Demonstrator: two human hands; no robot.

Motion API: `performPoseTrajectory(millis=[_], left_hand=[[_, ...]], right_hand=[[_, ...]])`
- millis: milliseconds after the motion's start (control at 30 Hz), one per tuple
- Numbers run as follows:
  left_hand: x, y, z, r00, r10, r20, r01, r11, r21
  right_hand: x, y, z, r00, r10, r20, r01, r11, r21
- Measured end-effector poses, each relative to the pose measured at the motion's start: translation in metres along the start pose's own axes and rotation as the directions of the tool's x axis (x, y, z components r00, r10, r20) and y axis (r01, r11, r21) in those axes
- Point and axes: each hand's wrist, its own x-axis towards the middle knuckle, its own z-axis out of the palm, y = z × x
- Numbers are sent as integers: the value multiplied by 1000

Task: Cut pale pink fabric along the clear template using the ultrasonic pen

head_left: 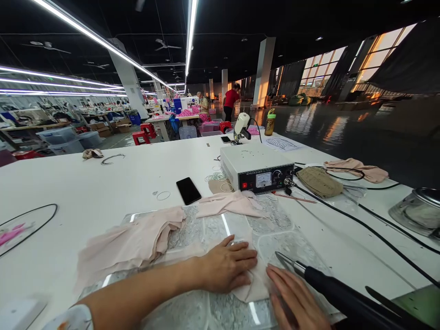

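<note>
My left hand (229, 265) lies flat, fingers spread, on a thin pale pink cloth piece (252, 286) on a clear glossy mat (192, 305). At the cloth's right edge, my right hand (297, 300) has its fingers stretched out, its lower part cut off by the frame. Just right of it is a black-handled tool with a pointed metal blade (323, 282); whether the hand touches its handle, I cannot tell. A stack of pale pink cloth pieces (134, 238) lies left of my left hand. Another folded pink cloth (232, 205) rests at the mat's far edge.
Behind the mat stands a white control box (256, 165) with a meter and a black cable (357, 222). A black phone (188, 190), a brown cloth bundle (319, 182), a glass jar (417, 211) and a green-lidded bottle (270, 123) are on the white table (113, 183). People are farther back.
</note>
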Motion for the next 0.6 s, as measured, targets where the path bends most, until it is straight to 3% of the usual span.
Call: performPoseTrajectory(millis=[100, 233, 400, 600], left_hand=[[2, -5, 4, 997, -79, -6, 79, 997, 20], [2, -12, 4, 978, -195, -71, 199, 979, 43], [-9, -7, -3, 980, -179, -88, 178, 984, -10], [-18, -1, 1, 981, -176, -75, 173, 984, -50]], right_hand=[[7, 2, 7, 995, -93, 31, 95, 992, -78], [-1, 7, 14, 993, -113, 40, 116, 990, -82], [-7, 11, 17, 994, -85, 63, 88, 995, -46], [9, 15, 5, 999, -7, 46, 1, 991, 136]])
